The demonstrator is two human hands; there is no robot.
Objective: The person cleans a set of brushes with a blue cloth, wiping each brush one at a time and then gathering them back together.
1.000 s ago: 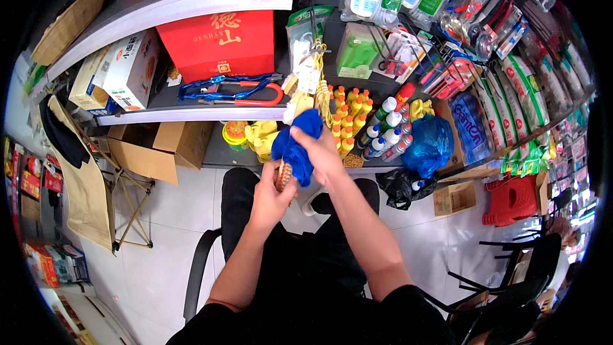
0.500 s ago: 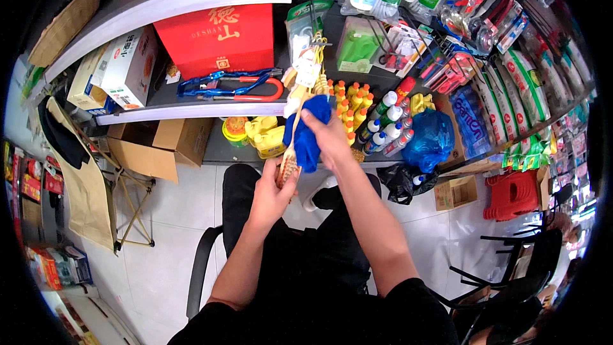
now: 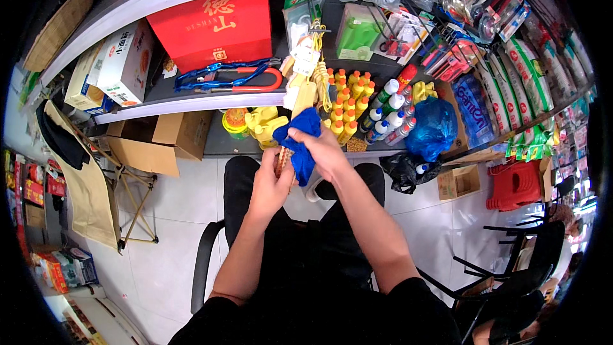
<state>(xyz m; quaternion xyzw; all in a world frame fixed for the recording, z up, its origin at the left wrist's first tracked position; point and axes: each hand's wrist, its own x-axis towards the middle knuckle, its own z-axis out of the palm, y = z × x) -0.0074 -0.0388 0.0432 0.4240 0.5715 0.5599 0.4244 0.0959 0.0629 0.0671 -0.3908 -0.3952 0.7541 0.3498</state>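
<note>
My left hand (image 3: pixel 268 186) is closed around the lower end of a long wooden tool (image 3: pixel 283 161) with a knobbly or bristled head; its exact kind is unclear. A bright blue cloth (image 3: pixel 301 126) is bunched in my right hand (image 3: pixel 324 153), thumb on top and fingers underneath. The cloth lies against the tool and covers its upper part. Both hands are close together above my lap, in front of the shelf. Behind them hang tagged goods and yellow cord (image 3: pixel 319 67).
Yellow bottles (image 3: pixel 348 99) and spray cans (image 3: pixel 386 112) stand on the lower shelf, beside a blue plastic bag (image 3: pixel 431 129). An opened carton (image 3: pixel 147 144) and a folding chair (image 3: pixel 76 179) are at left. Red stools (image 3: pixel 513 186) are stacked at right.
The blue cloth has moved down and left along the wooden tool with my right hand, now covering the part that showed before. My left hand keeps its grip.
</note>
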